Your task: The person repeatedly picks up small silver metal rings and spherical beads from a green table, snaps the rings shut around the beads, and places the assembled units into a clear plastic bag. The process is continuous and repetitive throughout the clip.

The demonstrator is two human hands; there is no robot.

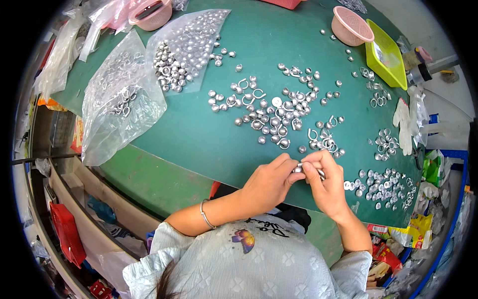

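My left hand [267,182] and my right hand [326,185] meet over the table's near edge, both closed. Pinched between their fingertips is a small shiny metal piece [298,169], partly hidden by the fingers. Another bit of metal [321,174] shows among the fingers of my right hand. Just beyond the hands lies a loose heap of silver domed caps [275,121], with open metal rings such as one ring [259,93] among them. Flat round metal pieces [383,184] are spread to the right of my right hand.
The green table [194,134] holds an open plastic bag of domed caps [191,37] and a clear bag of rings [124,99] at left. A pink basket [351,25], a lime-green tray [391,55] and a white glove [402,124] lie right. Shelves [94,199] stand at left.
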